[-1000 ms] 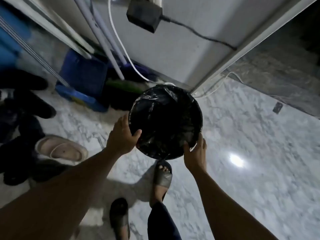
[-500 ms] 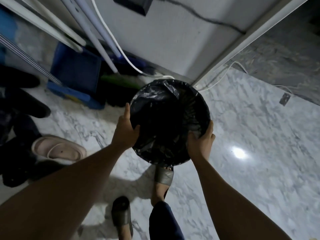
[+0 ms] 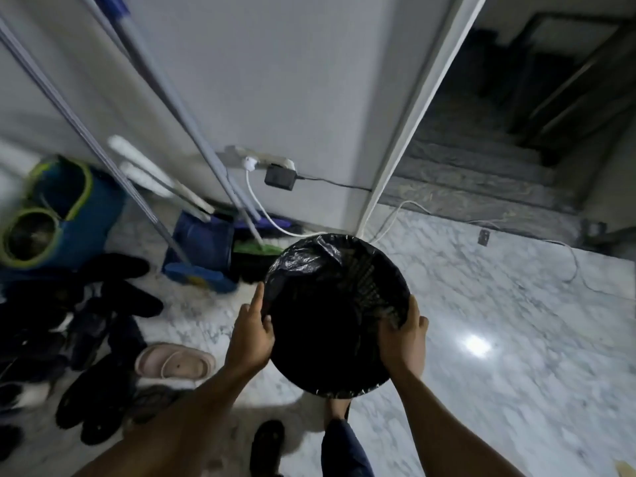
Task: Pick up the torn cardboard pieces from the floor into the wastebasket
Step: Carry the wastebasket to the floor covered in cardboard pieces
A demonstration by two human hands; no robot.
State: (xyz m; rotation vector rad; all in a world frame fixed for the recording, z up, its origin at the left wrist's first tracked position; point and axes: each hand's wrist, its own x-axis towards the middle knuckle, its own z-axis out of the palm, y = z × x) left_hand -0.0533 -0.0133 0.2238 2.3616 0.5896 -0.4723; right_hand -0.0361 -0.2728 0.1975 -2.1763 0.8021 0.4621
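Marble floor (image 3: 499, 304) runs toward a dark doorway (image 3: 516, 139). My left hand (image 3: 251, 335) and right hand (image 3: 404, 333) clasp the bag-lined wastebasket (image 3: 337, 297) by opposite sides of its rim, holding it above my foot (image 3: 336, 409), presumably to bring it near cardboard pieces I cannot see.

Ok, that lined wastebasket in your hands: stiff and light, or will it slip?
Probably light: the left hand and right hand hold the wastebasket by its rim alone. Its slatted wall looks rigid. The glossy, crinkled liner may slide under fingers.
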